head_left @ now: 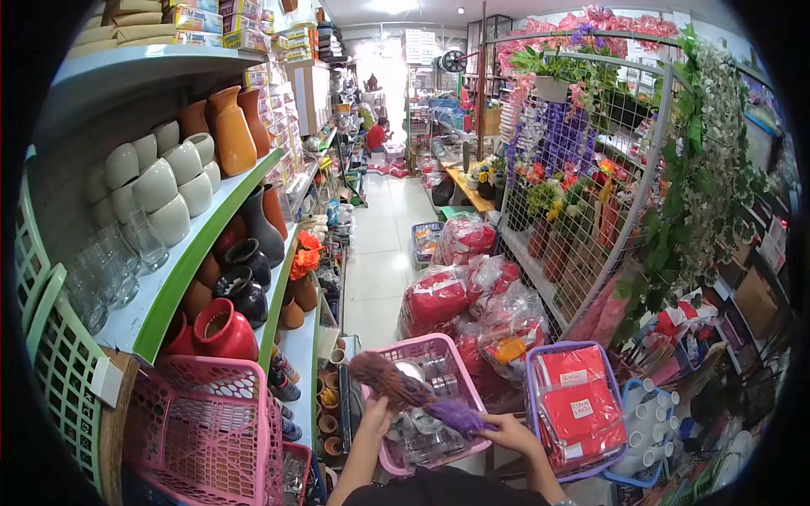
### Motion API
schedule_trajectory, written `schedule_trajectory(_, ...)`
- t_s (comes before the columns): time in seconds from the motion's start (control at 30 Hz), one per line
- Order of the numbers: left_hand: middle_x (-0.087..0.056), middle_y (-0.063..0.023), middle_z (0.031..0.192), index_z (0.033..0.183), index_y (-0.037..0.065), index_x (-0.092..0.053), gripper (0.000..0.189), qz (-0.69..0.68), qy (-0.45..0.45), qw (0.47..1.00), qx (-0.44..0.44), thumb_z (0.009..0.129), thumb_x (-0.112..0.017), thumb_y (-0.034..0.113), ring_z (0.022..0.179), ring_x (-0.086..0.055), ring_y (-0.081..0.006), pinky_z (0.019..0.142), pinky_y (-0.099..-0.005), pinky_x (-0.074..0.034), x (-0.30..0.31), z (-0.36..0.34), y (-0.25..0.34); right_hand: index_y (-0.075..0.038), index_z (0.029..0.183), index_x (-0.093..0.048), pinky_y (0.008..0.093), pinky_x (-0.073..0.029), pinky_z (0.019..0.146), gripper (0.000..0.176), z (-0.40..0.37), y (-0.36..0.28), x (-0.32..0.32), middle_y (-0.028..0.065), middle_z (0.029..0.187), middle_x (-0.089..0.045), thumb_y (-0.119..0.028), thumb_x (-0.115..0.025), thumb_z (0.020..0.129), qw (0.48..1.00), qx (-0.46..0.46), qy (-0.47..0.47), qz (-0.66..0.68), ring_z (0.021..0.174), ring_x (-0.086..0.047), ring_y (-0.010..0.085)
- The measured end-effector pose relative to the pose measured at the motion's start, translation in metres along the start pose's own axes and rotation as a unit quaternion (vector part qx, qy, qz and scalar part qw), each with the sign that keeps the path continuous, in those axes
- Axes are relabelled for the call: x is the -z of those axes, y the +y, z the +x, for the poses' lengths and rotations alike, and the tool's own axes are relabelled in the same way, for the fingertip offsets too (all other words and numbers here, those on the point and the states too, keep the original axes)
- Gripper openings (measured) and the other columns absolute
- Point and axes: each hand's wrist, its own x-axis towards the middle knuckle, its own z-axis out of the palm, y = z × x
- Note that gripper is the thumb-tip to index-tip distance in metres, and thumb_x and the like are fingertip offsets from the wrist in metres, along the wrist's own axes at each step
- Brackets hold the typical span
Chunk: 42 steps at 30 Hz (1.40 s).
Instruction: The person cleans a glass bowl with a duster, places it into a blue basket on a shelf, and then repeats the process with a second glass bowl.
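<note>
A long bundle, brown at its left end and purple at its right, is held slantwise above a pink basket. My left hand is closed on the brown part from below. At the purple end, my right hand grips the tip between thumb and fingers. Under the bundle, the basket holds clear glass or plastic pieces and shiny round items; the bundle hides some of them.
Shelves with white cups, glasses and vases stand left, above an upright pink basket. Right are bagged red goods, a purple basket of red packets and a wire rack. A person in red crouches far down the aisle.
</note>
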Motion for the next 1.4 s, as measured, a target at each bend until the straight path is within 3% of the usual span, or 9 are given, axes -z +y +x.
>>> schedule_trajectory(0.23, -0.056, -0.0099, 0.110, 0.125, 0.006, -0.041, 0.038, 0.021, 0.007, 0.999, 0.029, 0.088, -0.047, 0.003, 0.097, -0.059, -0.0236, 0.082, -0.0432, -0.052, 0.008, -0.002, 0.002, -0.009, 0.118, -0.056, 0.0304, -0.046, 0.080, 0.043, 0.002, -0.002, -0.004, 0.0188, 0.097, -0.065, -0.022, -0.065, 0.078, 0.999, -0.028, -0.023, 0.025, 0.086, -0.063, 0.0172)
schedule_trajectory(0.5, -0.056, -0.0090, 0.112, 0.126, 0.002, -0.038, 0.045, 0.120, 0.006, 0.993, -0.014, 0.084, -0.055, 0.000, 0.099, -0.058, -0.0188, 0.081, -0.0326, -0.051, -0.022, -0.023, 0.015, 0.000, 0.110, -0.059, 0.0322, -0.048, 0.072, 0.041, 0.043, -0.004, -0.015, 0.0153, 0.087, -0.067, -0.026, -0.067, 0.079, 0.948, -0.093, 0.304, -0.007, 0.075, -0.062, 0.0180)
schedule_trajectory(0.7, -0.057, -0.0105, 0.115, 0.127, 0.002, -0.045, 0.059, 0.301, -0.010, 0.947, -0.110, 0.074, -0.069, -0.003, 0.104, -0.055, -0.0158, 0.083, -0.0271, -0.048, -0.048, -0.039, 0.010, -0.001, 0.106, -0.057, 0.0298, -0.050, 0.071, 0.037, 0.064, -0.050, -0.028, 0.0066, 0.093, -0.064, -0.028, -0.066, 0.083, 0.841, -0.167, 0.113, 0.501, 0.074, -0.062, 0.0147)
schedule_trajectory(0.83, -0.053, -0.0101, 0.127, 0.123, 0.005, -0.052, 0.055, 0.467, -0.068, 0.864, -0.173, 0.072, -0.067, -0.003, 0.115, -0.051, -0.0254, 0.095, -0.0340, -0.042, -0.066, -0.055, 0.021, 0.000, 0.109, -0.054, 0.0335, -0.051, 0.076, 0.037, 0.085, -0.044, -0.033, 0.0087, 0.099, -0.063, -0.024, -0.066, 0.083, 0.813, -0.182, 0.064, 0.549, 0.079, -0.063, 0.0181)
schedule_trajectory(0.9, -0.051, -0.0083, 0.129, 0.125, 0.010, -0.052, 0.058, 0.656, -0.179, 0.658, -0.322, 0.070, -0.064, -0.005, 0.121, -0.045, -0.0335, 0.097, -0.0385, -0.039, -0.066, -0.058, 0.026, -0.001, 0.108, -0.055, 0.0350, -0.051, 0.076, 0.035, 0.092, -0.049, -0.036, 0.0091, 0.100, -0.062, -0.020, -0.068, 0.081, 0.832, -0.155, 0.104, 0.522, 0.083, -0.063, 0.0196)
schedule_trajectory(1.03, -0.040, -0.0107, 0.138, 0.133, 0.011, -0.042, 0.065, 0.681, -0.210, 0.611, -0.343, 0.073, -0.065, 0.000, 0.129, -0.034, -0.0351, 0.100, -0.0437, -0.035, -0.060, -0.058, 0.028, -0.001, 0.107, -0.055, 0.0329, -0.050, 0.076, 0.038, 0.087, -0.047, -0.037, 0.0068, 0.097, -0.062, -0.006, -0.072, 0.073, 0.844, -0.166, 0.097, 0.501, 0.084, -0.061, 0.0182)
schedule_trajectory(1.2, -0.028, -0.0136, 0.143, 0.141, 0.007, -0.018, 0.075, 0.242, -0.091, 0.959, -0.119, 0.083, -0.063, 0.022, 0.131, -0.029, -0.0287, 0.102, -0.0420, -0.033, -0.066, -0.066, 0.008, -0.003, 0.104, -0.056, 0.0305, -0.049, 0.073, 0.039, 0.088, -0.035, -0.042, 0.0044, 0.091, -0.062, -0.004, -0.074, 0.069, 0.870, -0.101, 0.145, 0.459, 0.081, -0.060, 0.0159)
schedule_trajectory(1.23, -0.025, -0.0139, 0.143, 0.142, 0.008, -0.011, 0.082, -0.055, -0.133, 0.986, 0.087, 0.083, -0.063, 0.032, 0.131, -0.028, -0.0266, 0.103, -0.0411, -0.033, -0.060, -0.063, 0.007, -0.003, 0.103, -0.056, 0.0299, -0.048, 0.073, 0.039, 0.086, -0.037, -0.041, 0.0037, 0.089, -0.062, -0.004, -0.075, 0.068, 0.878, -0.077, 0.155, 0.447, 0.080, -0.060, 0.0151)
schedule_trajectory(1.4, -0.048, -0.0159, 0.125, 0.131, 0.001, -0.033, 0.049, -0.044, -0.128, 0.981, 0.142, 0.090, -0.051, 0.021, 0.112, -0.052, -0.0254, 0.095, -0.0389, -0.044, -0.027, -0.044, -0.010, -0.003, 0.108, -0.054, 0.0299, -0.047, 0.074, 0.047, 0.074, -0.041, -0.025, 0.0053, 0.091, -0.061, -0.011, -0.077, 0.067, 0.909, -0.125, 0.116, 0.381, 0.082, -0.059, 0.0152)
